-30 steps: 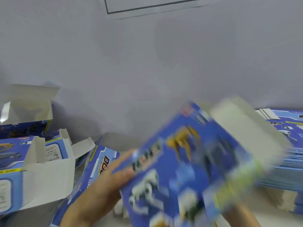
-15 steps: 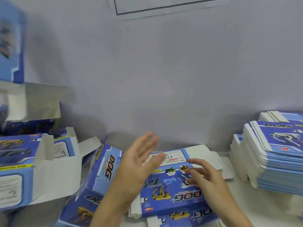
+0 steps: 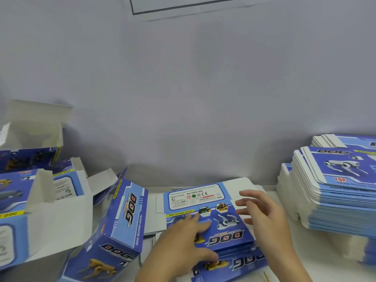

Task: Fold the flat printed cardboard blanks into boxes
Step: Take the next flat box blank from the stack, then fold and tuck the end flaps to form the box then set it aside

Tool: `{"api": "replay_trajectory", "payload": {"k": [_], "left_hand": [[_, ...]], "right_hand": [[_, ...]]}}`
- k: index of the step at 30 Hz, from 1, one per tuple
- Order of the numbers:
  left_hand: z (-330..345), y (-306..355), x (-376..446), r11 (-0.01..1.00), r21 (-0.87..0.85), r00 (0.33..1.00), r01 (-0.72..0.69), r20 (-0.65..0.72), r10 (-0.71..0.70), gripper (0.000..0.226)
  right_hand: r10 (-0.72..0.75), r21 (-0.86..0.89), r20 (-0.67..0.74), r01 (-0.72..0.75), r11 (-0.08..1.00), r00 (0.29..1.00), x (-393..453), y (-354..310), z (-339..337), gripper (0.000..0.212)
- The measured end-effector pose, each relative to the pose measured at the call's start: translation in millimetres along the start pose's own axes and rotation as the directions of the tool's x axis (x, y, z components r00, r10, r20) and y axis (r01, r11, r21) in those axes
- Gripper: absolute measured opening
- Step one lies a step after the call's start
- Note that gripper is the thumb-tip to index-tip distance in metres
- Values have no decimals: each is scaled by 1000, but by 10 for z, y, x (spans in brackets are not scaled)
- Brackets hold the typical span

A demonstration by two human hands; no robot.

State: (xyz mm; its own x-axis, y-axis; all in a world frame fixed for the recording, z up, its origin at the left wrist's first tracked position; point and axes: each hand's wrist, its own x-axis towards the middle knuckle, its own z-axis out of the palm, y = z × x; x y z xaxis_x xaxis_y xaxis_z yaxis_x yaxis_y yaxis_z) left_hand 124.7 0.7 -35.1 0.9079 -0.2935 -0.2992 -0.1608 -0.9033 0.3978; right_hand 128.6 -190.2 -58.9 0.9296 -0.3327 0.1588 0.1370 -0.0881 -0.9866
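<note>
Two bare hands work over a small pile of flat blue printed cardboard blanks on a white table [image 3: 305, 267] against a pale grey wall [image 3: 183, 88]. The top blank [image 3: 205, 202] lies face up at centre front, its "DOG" lettering and a white label panel showing; at least one more blank [image 3: 240, 265] pokes out from beneath its near edge, though how many lie in the pile cannot be told.

The left hand [image 3: 183, 239] rests flat on the top blank, fingers straight and slightly spread, thumb stretched along the near edge, gripping nothing. The right hand [image 3: 264, 218] is over the blank's right side, fingers loosely extended and apart, holding nothing; whether it touches the card cannot be told.

To the right, two tall stacks of unfolded blanks stand on the table: a front stack [image 3: 335, 192] and another stack [image 3: 345, 140] behind it. To the left, three folded boxes are visible: one box [image 3: 114, 231] lying just beside the pile, a second box [image 3: 30, 210] with its white flaps open, and a third box [image 3: 30, 143] behind, also open. A sheet of paper [image 3: 193, 7] hangs on the wall above.
</note>
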Motion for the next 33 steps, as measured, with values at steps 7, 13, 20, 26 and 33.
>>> {"api": "replay_trajectory", "payload": {"k": [7, 13, 20, 26, 33], "left_hand": [[-79, 15, -132, 986, 87, 891, -139, -423, 163, 46], [-278, 79, -244, 907, -2, 215, -421, -972, 98, 45], [-441, 76, -401, 315, -569, 446, -760, -808, -384, 20], [-370, 34, -379, 336, -711, 680, -618, -697, -226, 27], [-316, 281, -387, 509, -599, 666, -618, -743, -66, 63]], "right_hand": [[-380, -134, -324, 355, 925, 866, -98, -144, 1, 24], [-175, -13, -119, 175, 985, 977, -45, -97, 28, 32], [-164, 110, -40, 167, 980, 986, -71, -236, 36, 30], [-221, 284, 144, 174, 943, 965, -80, -425, -157, 32], [-316, 316, 189, 247, 916, 930, -150, -527, -153, 35]]}}
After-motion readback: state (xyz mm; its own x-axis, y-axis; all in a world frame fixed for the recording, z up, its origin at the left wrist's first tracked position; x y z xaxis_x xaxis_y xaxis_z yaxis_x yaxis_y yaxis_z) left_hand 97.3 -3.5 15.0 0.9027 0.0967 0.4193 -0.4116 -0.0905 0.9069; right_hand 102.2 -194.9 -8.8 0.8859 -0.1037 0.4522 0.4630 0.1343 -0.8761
